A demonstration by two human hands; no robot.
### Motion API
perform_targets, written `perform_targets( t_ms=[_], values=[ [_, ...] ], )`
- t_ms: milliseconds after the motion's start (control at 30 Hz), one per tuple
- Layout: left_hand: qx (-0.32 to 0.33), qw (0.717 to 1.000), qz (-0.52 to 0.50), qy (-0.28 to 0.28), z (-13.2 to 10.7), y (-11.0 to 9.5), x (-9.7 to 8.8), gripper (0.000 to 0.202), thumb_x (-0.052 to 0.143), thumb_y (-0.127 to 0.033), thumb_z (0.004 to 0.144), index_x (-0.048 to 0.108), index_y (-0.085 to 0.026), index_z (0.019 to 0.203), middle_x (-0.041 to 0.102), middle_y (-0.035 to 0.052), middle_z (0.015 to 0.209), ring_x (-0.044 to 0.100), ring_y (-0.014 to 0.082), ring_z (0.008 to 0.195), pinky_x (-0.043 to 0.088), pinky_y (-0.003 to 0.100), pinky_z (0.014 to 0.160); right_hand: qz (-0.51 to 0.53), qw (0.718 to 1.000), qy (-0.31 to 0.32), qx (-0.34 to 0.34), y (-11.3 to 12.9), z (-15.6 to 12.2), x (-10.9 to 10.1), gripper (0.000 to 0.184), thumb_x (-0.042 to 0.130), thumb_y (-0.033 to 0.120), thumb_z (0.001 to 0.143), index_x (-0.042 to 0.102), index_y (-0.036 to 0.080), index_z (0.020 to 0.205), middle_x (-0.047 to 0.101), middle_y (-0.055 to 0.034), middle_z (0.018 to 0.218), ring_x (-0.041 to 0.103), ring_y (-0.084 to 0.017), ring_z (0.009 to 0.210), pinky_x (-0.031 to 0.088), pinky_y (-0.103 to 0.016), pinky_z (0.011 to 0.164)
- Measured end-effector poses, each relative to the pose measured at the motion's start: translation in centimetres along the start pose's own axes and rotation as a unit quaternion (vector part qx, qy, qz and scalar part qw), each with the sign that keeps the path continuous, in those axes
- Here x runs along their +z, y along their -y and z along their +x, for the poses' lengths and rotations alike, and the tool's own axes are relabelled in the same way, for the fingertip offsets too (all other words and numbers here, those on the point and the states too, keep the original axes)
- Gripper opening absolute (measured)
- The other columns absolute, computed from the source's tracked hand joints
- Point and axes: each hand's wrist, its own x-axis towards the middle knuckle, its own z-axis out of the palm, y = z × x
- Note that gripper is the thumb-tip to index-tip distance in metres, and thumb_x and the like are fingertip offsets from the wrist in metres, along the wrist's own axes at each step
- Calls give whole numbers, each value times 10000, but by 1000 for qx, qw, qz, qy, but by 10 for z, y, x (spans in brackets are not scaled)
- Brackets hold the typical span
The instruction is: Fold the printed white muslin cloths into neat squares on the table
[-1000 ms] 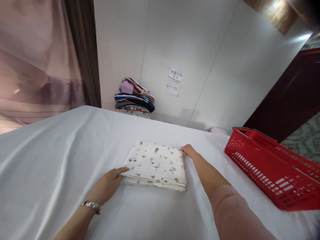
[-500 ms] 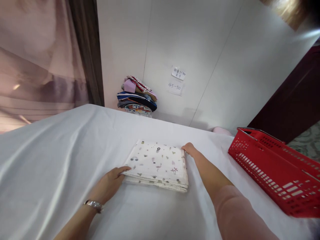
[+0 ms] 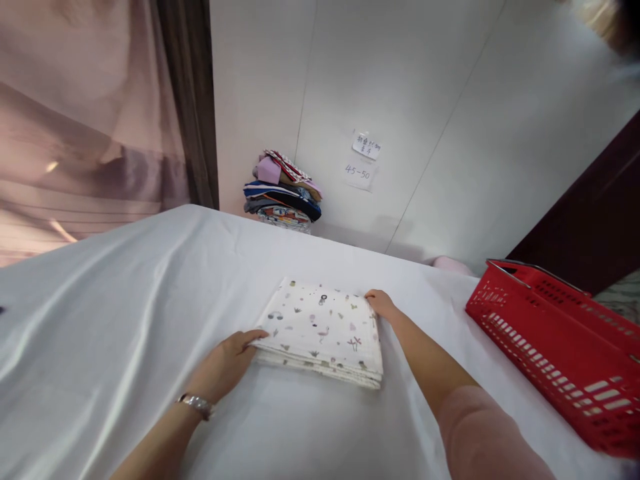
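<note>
A folded white cloth (image 3: 325,330) with small printed figures lies in the middle of a table covered by a white sheet (image 3: 125,300). My left hand (image 3: 227,365) rests at the cloth's near left corner, fingers stretched out with the tips slid under its edge. My right hand (image 3: 381,303) touches the far right corner; its fingers curl at the edge and are partly hidden. A watch sits on my left wrist and a pink sleeve covers my right upper arm.
A red plastic basket (image 3: 555,360) stands on the table at the right. A stack of folded coloured clothes (image 3: 283,193) sits at the table's far edge against the white wall, beside paper notes (image 3: 363,160). A curtain (image 3: 95,113) hangs at the left.
The camera has shifted a little, so the whole scene sits slightly further right in view. Both hands stay at the same corners of the folded cloth.
</note>
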Motion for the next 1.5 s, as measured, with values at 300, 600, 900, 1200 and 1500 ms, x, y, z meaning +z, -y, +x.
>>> perform_targets(
  t_ms=[300,600,900,1200,1500],
  values=[
    [15,1000,-1,-6,1,0,1,394,360,-243,770,582,-276,1094,617,22,1025,591,207,885,431,311,783,-37,998,-21,-37,-6,0,-3,255,433,143,764,674,134,849,670,-84,921,589,-197,902,410,-263,780],
    [13,1000,2,-10,1,1,2,396,359,-239,760,590,-285,1079,632,3,980,598,193,872,436,297,778,-98,981,-33,-165,29,-31,25,459,325,409,878,433,189,1265,459,-79,1307,390,-210,1196,258,-338,981],
    [6,999,17,-29,-4,-6,1,384,371,-192,757,611,-301,1036,617,-9,1027,578,173,924,425,272,802,-152,976,7,-154,27,-34,19,506,272,470,882,427,189,1273,472,-85,1284,404,-214,1173,270,-314,949],
    [-5,989,41,-143,8,2,3,409,339,-161,785,593,-306,1071,585,-8,1054,581,155,869,427,244,745,-183,981,-19,-65,24,-59,23,575,264,562,844,472,181,1221,510,-123,1162,452,-262,1072,331,-329,852],
    [5,990,17,-139,12,6,5,425,334,-151,780,586,-295,1090,589,-3,1064,570,163,917,416,261,815,-186,982,-4,-34,27,-79,18,564,256,555,842,500,185,1191,524,-146,1151,475,-290,1054,347,-389,837]
  ],
)
